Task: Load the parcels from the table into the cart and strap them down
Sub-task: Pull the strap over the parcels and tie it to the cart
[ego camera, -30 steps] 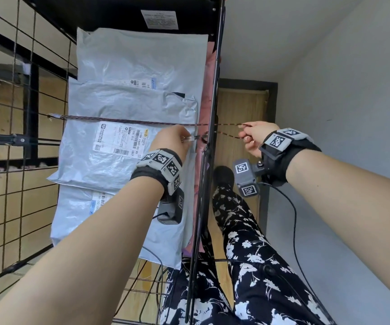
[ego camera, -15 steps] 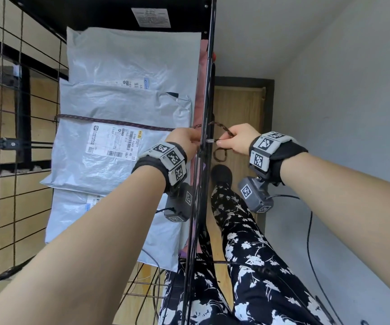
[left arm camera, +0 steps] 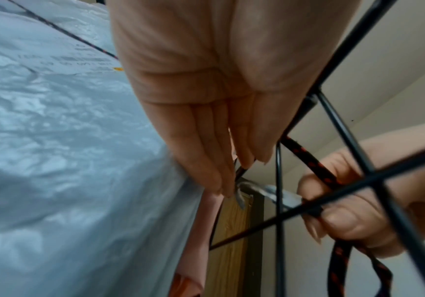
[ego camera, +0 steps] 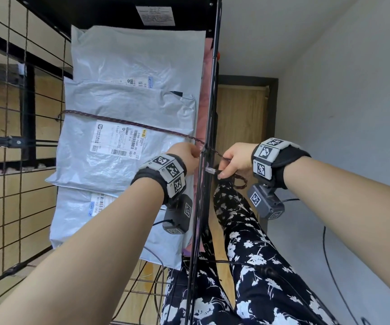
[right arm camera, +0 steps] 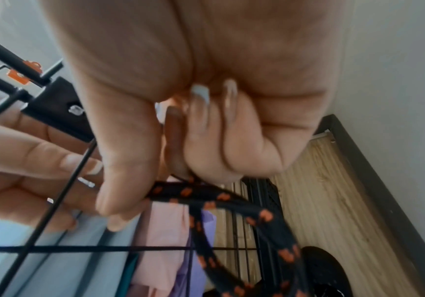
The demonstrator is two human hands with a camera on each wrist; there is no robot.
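Observation:
Several grey plastic parcels (ego camera: 128, 109) lie stacked in the black wire cart (ego camera: 209, 102). A black-and-red bungee cord (ego camera: 128, 124) runs across them to the cart's right wire wall. Inside that wall my left hand (ego camera: 187, 156) pinches the tip of the cord's metal hook (ego camera: 210, 170) with thumb and straight fingertips (left arm camera: 221, 180). Outside the wall my right hand (ego camera: 233, 160) grips the cord (right arm camera: 231, 203) just behind the hook (left arm camera: 267, 191). A loop of cord hangs below that fist. The hook pokes through the wire mesh between both hands.
Pink packages (ego camera: 204, 90) stand squeezed between the grey parcels and the wire wall. My legs in black floral trousers (ego camera: 247, 254) are right beside the cart. A wooden door (ego camera: 240, 118) and a grey wall (ego camera: 353, 113) close off the right side.
My right hand came in from the right to the wire wall and now grips the cord at the hook. Both hands sit lower, and the cord end hangs slack in a loop.

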